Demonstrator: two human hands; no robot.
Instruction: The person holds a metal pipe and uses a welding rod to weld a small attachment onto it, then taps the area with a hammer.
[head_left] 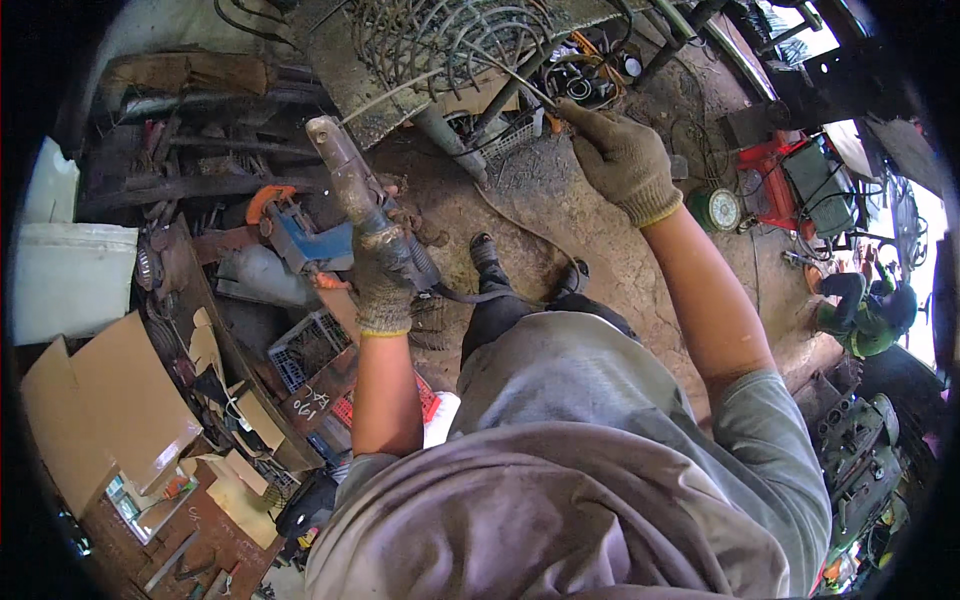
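Positioning step, we judge; both grips closed.

Our left hand (pixel 383 285) wraps a corded tool (pixel 350 180); our right hand (pixel 622 162) pinches a thin rod (pixel 512 77), which reaches toward wire rings (pixel 450 42) on the metal table (pixel 335 65) ahead. Next move calls for steady rod alignment, we think.

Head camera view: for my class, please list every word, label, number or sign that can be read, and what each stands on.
Reddish-brown panel near the grey crate: pale handwritten characters, which I won't copy out.
Round white dial at right: markings too small to read.
Brown board at lower left: pale marks, too unclear to read.
Tool in the left hand: no text can be made out.
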